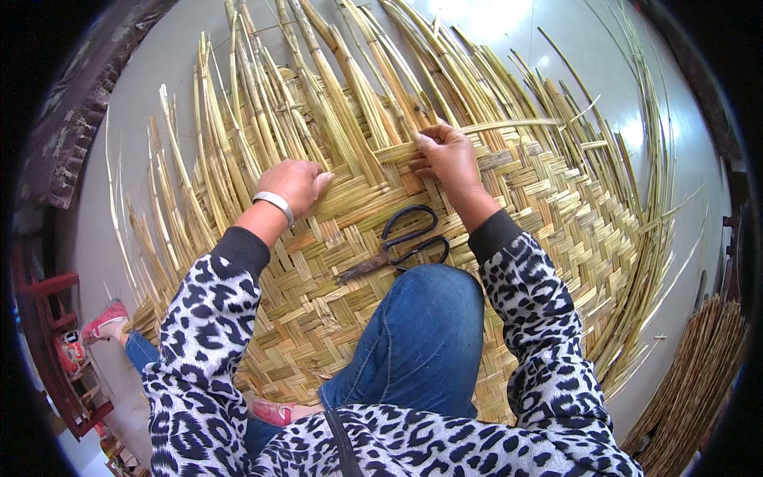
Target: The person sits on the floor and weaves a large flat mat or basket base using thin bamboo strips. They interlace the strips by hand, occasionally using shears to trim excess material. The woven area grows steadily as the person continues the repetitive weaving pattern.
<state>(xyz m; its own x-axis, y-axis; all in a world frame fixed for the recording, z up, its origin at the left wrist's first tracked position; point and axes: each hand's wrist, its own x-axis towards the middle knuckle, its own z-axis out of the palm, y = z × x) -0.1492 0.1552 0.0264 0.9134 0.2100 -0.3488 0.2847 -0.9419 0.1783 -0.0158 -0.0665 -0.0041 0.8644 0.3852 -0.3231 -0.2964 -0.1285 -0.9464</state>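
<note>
Working near the woven mat's (572, 211) far edge
Right hand (449, 159) is pinching a flat strip (396, 152); left hand (292, 188) is resting half-curled, its hold unclear.

The top (477, 441) is whitish grey with irregular black leopard spots; its long sleeves (203, 318) carry the same print and end in plain, close-fitting black cuffs (241, 248). A narrow, smooth, pale bangle (274, 202) encircles the wrist of the left hand (292, 188), and a thin black strap (343, 445) runs along the front. Blue jeans (417, 342) and pinkish-red shoes (273, 411) complete the clothing.
</note>
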